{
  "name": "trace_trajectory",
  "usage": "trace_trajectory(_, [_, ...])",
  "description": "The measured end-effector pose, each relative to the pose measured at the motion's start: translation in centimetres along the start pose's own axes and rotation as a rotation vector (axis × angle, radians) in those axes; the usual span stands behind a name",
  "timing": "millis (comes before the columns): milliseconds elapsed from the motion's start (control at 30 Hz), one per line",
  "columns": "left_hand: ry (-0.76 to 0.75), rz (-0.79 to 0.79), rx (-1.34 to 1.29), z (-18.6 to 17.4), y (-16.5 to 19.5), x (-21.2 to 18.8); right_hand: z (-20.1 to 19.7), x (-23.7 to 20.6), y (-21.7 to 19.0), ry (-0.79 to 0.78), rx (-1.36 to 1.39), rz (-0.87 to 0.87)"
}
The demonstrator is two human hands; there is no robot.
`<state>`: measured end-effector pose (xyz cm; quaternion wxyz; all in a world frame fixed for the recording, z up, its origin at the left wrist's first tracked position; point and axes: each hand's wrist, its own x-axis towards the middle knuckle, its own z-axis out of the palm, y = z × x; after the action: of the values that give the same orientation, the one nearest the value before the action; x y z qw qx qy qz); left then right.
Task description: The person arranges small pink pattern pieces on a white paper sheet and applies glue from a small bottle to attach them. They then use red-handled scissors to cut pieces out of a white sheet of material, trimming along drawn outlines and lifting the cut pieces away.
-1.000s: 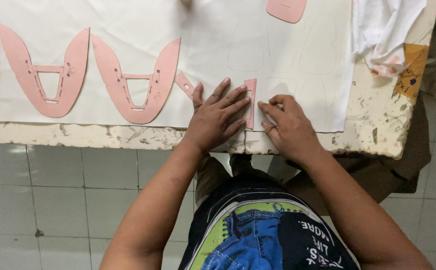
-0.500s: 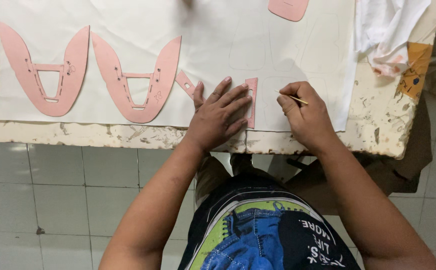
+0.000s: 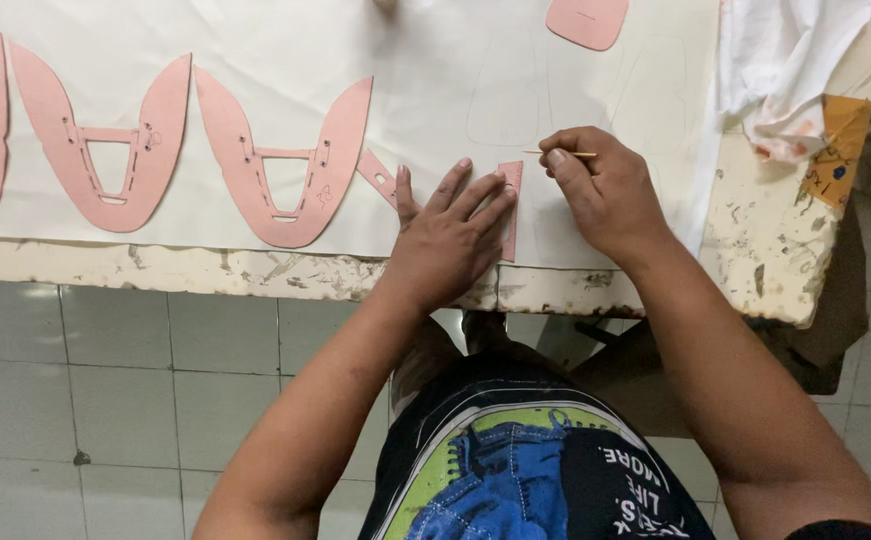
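You have one label-like item only: an orange-yellow sticker (image 3: 840, 150), roughly rectangular with small dark marks, right of frame on the worktop (image 3: 766, 260) edge.

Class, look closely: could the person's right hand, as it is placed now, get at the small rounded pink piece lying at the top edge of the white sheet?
Probably yes. The right hand sits just below the rounded pink piece, with only bare white sheet between them; its grip holds a thin stick.

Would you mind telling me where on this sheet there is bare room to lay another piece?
The white sheet is bare above the pink patterns, left of the rounded pink piece. It is crowded at the near edge: left hand presses a pink template, right hand holds a thin stick. The crumpled cloth fills the right corner.
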<state>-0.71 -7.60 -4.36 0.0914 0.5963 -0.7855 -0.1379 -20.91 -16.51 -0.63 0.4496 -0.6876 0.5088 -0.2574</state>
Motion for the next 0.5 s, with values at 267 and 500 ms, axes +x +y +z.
trace_trajectory(267, [-0.008,-0.024,0.039,-0.5,0.8,0.0,0.9,1.5,-0.3,-0.073,-0.194,-0.022])
trace_trajectory(500, [0.026,-0.024,0.033,-0.7,0.9,0.0,1.3,1.7,-0.1,-0.095,-0.255,-0.102])
